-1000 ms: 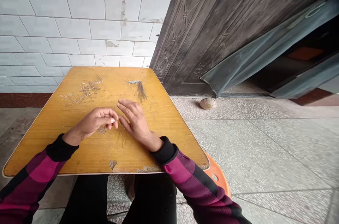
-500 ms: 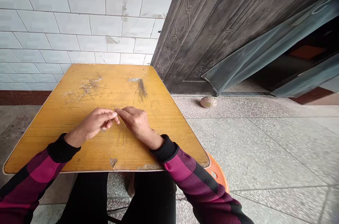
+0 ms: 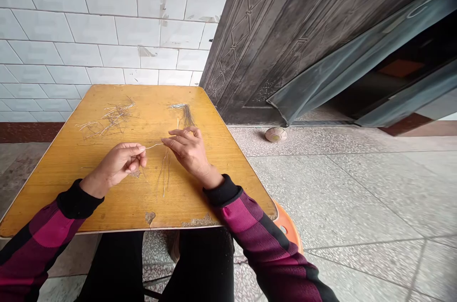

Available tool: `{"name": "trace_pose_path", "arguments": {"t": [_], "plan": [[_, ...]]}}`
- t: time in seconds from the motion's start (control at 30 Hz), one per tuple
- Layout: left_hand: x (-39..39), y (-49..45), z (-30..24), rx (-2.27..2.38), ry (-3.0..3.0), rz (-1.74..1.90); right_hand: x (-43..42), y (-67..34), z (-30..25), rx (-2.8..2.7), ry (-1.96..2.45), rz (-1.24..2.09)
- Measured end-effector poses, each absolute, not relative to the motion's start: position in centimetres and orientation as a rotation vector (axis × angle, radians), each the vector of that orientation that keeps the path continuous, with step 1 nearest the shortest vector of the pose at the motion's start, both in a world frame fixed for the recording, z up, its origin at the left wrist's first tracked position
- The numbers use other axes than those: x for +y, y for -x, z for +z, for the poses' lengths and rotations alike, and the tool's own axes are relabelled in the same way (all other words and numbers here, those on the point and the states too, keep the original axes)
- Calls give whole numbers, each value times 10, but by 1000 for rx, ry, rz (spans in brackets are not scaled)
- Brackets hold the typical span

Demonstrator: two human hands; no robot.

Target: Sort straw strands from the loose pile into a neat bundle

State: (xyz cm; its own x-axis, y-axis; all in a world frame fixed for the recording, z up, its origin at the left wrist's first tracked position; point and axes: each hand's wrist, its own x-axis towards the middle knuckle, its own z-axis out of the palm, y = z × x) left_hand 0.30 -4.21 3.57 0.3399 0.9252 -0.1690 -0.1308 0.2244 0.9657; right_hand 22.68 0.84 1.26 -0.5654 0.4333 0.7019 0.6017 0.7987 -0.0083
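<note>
Left hand drawn back from right hand; fingers clamp thin pale strand lying sideways toward our spread right fingers.

**Glossy Varnish Flaking Beside Fine, Glinting Strands**

The varnished wood tabletop is shining yellow, its finish roughening at a chipped patch. Thin, metallic-looking strands are glinting. A knit cloth sleeve is staying matt, glazed ceramic tiles are gleaming, and an embossed metal door is showing scuffed, dull paint.
</note>
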Motion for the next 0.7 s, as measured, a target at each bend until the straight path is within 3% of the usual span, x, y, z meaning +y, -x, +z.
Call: {"name": "trace_pose_path", "arguments": {"t": [0.7], "plan": [[-26,31,56,950,-885,1088,47,-272,17,-2010,1189,-164]]}}
